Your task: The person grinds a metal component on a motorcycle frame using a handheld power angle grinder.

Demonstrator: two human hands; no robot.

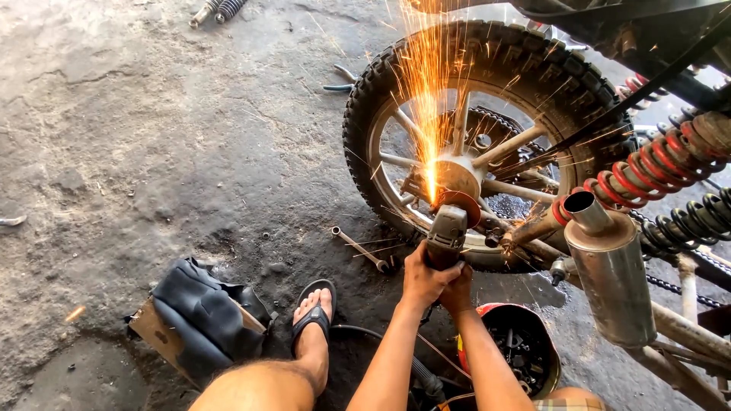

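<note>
Left hand point(423, 275) and right hand point(459, 289) closed together around the body of an angle grinder point(447, 234), left hand uppermost, right hand partly hidden behind it. Grinder disc point(459, 204) pressed against the hub point(454, 176) of a motorcycle rear wheel point(487, 137). Stream of orange sparks point(426, 84) thrown upward from the contact point, across the spokes and the knobby tyre point(365, 114). Black power cord point(381, 335) trailing from below the hands over the ground.

Open-ended wrench point(358, 247) lying on the stained concrete floor point(152, 137), just left of the grinder and near the bottom of the tyre. Bare foot in a black flip-flop point(314, 308) planted left of the forearms. Black cushion on a cardboard box point(202, 312) further left.

Red bowl-shaped container of dark metal parts point(521, 350) just right of the right forearm. Silver exhaust muffler point(609, 266) right of the wheel, open end facing the hub. Red coil shock absorber point(662, 164) above it, black coil spring point(693, 221) beside it.
</note>
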